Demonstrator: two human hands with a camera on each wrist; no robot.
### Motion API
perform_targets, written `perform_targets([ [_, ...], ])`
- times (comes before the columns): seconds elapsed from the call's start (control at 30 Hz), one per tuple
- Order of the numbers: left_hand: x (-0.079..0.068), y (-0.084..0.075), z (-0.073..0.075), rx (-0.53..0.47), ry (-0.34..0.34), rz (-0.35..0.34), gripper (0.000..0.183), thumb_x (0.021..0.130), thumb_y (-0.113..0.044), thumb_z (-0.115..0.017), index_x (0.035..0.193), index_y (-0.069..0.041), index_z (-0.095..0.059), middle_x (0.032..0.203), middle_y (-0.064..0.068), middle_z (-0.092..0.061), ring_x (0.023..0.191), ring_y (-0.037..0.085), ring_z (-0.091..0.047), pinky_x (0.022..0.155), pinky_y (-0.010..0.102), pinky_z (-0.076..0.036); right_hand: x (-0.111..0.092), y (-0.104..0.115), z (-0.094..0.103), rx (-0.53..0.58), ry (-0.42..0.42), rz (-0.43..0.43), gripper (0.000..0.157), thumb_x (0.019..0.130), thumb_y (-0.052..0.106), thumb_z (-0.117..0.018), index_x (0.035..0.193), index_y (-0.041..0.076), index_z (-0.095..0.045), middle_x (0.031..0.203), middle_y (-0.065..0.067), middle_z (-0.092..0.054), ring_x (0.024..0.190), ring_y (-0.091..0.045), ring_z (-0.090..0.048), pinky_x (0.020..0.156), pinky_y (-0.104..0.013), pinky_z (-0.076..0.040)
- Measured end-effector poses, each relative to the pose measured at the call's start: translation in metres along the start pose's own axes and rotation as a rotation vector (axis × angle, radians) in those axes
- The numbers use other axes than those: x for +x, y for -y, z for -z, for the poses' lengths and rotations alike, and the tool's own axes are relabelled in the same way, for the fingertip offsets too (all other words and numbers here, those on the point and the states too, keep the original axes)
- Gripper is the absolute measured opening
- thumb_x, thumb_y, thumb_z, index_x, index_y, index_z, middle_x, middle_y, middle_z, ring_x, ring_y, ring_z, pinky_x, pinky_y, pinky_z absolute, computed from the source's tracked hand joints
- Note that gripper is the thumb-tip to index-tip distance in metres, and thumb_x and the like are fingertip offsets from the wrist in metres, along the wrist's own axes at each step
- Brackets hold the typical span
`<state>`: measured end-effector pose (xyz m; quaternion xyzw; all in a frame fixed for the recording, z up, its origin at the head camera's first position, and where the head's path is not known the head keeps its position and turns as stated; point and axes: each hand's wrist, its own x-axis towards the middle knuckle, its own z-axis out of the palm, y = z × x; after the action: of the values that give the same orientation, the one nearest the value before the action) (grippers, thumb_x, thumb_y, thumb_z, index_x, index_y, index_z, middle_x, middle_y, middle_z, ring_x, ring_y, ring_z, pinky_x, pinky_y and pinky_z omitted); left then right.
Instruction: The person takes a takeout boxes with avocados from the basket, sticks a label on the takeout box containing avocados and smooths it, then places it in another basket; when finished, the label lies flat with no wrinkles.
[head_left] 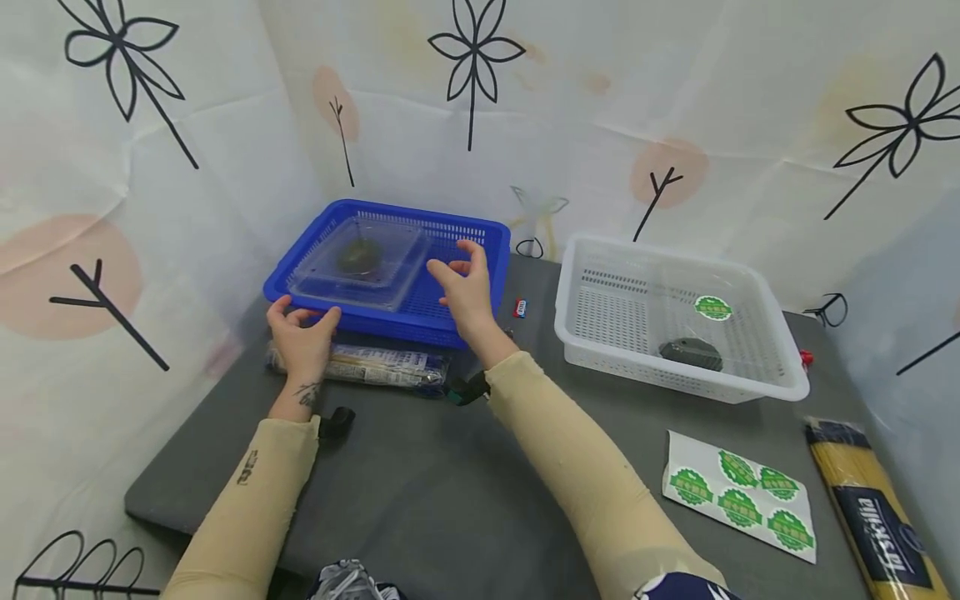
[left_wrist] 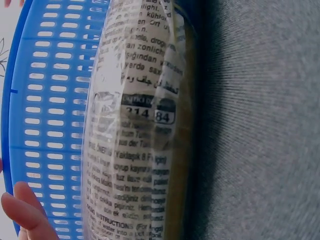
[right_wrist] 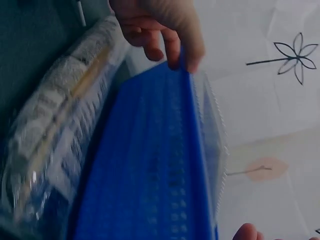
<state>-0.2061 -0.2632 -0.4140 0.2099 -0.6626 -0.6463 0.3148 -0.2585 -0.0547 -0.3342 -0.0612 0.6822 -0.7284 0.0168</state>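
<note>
what the dark round lump [head_left: 359,256] is cannot be told through the clear plastic box [head_left: 393,279] around it; the box sits in the left part of the blue basket [head_left: 420,210], towards the back of the grey table [head_left: 420,467]. the left hand [head_left: 300,346] pinches the basket's rim at its near left corner and hides one end of the printed packet [head_left: 386,367] lying along the near side. the right hand [head_left: 471,292] is over the basket's right part, thumb and forefinger spread apart. the right wrist view catches only fingertips of that hand at its lower edge, yet shows the left hand's hold on the rim from the side; the left wrist view gives the packet's small print, unreadable in the head view. farther right, a white basket [head_left: 622,362] holds a second clear box [head_left: 678,304], its edges faint, with a green sticker [head_left: 712,308] and a dark grey lump [head_left: 690,353]. a tiny wrapper [head_left: 520,308], too small to read, lies between the baskets; nearer is a sticker sheet [head_left: 690,454], and a yellow pasta packet [head_left: 877,508] is cut off at the lower right
</note>
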Motion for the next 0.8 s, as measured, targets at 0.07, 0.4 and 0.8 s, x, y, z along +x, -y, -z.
perform_targets([
  [0.07, 0.003, 0.006, -0.001, 0.004, -0.013, -0.018, 0.068, 0.069, -0.021, -0.073, 0.121, -0.016, -0.030, 0.081, 0.005, -0.048, 0.047, 0.008, -0.050, 0.043, 0.023, -0.042, 0.002, -0.004, -0.012, -0.014, 0.010, -0.048, 0.050, 0.078, 0.029, -0.062, 0.121, 0.029, -0.036, 0.112, -0.011, -0.042, 0.081, -0.019, -0.047, 0.066, -0.043, -0.048],
  [0.4, 0.020, 0.035, 0.000, -0.070, 0.001, -0.060, 0.070, 0.066, -0.024, -0.076, 0.119, -0.021, -0.030, 0.080, 0.005, -0.047, 0.047, 0.012, -0.049, 0.049, 0.022, -0.046, 0.016, -0.013, -0.050, -0.077, 0.043, -0.142, 0.059, 0.073, 0.030, -0.068, 0.122, 0.029, -0.034, 0.094, -0.008, -0.046, 0.049, -0.015, -0.033, 0.039, -0.027, -0.031],
  [0.8, 0.002, 0.010, 0.001, -0.100, -0.003, -0.010, 0.067, 0.068, -0.016, -0.074, 0.119, -0.018, -0.031, 0.080, 0.006, -0.048, 0.049, 0.012, -0.049, 0.049, 0.022, -0.045, 0.027, -0.021, -0.063, -0.308, 0.063, -0.166, 0.073, 0.072, 0.035, -0.069, 0.133, 0.031, -0.027, 0.140, -0.009, -0.018, 0.104, -0.026, -0.045, 0.065, -0.034, -0.045],
])
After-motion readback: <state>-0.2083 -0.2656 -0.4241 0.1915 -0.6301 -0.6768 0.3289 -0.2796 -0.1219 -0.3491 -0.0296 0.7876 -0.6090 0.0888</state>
